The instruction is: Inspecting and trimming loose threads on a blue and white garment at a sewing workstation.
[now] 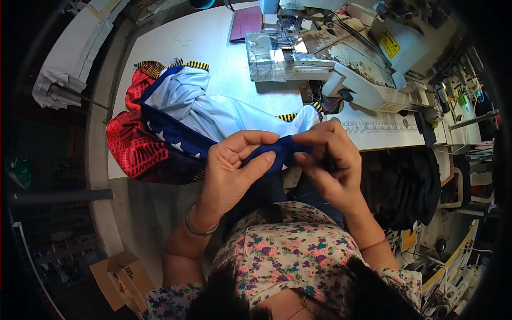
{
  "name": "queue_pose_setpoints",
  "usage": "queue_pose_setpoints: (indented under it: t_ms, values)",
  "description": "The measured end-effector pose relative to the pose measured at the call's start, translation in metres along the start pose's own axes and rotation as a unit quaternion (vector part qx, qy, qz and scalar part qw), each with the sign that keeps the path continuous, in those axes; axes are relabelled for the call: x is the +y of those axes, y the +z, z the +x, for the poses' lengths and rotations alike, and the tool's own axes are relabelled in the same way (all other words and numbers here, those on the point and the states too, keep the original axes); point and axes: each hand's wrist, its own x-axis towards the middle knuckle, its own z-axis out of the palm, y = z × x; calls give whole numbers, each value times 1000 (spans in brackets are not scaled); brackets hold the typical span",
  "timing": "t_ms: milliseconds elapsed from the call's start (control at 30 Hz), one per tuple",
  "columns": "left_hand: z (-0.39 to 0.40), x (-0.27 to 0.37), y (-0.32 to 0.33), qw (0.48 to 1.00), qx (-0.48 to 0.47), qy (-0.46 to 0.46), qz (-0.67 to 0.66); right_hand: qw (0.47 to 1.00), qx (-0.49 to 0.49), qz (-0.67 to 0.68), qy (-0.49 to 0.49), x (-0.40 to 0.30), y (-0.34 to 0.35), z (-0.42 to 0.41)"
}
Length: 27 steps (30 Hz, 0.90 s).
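A garment with red patterned fabric [138, 148], a navy band with white stars [176, 145], pale inner fabric [228, 116] and yellow-and-black striped trim [197, 65] lies bunched over the table's front edge. My left hand [240, 164] pinches its navy edge between thumb and fingers. Close beside it on the right, my right hand [334, 160] holds the same navy fabric near its end; part of its grip is hidden behind the fingers. Just beyond my hands, a pale piece with striped trim [310, 114] rests by the table edge.
An industrial sewing machine [352, 68] stands at the back right, its clear guard [262, 56] over the table [160, 44]. A purple case [246, 24] lies behind. A ruler scale [376, 126] runs along the front edge. White fabric [68, 60] hangs at left; a cardboard box [124, 280] sits below.
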Motion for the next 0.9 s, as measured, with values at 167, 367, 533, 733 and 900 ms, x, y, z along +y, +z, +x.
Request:
queue_pose_setpoints:
  t_ms: [167, 367, 533, 733, 900]
  values:
    - [2, 0, 2, 1000, 15, 12, 19, 994, -11, -73, -85, 6, 6, 7]
    - [2, -1, 1, 999, 17, 13, 36, 993, 18, -66, -92, 21, 2, 8]
    - [3, 1, 0, 998, 14, 16, 61, 991, -1, -83, -110, -1, 5, 6]
    - [3, 2, 2, 998, 29, 20, 43, 992, -51, -33, -111, 13, 8, 12]
    - [2, 1, 1, 998, 3, 22, 51, 991, -52, 125, -6, 22, 4, 4]
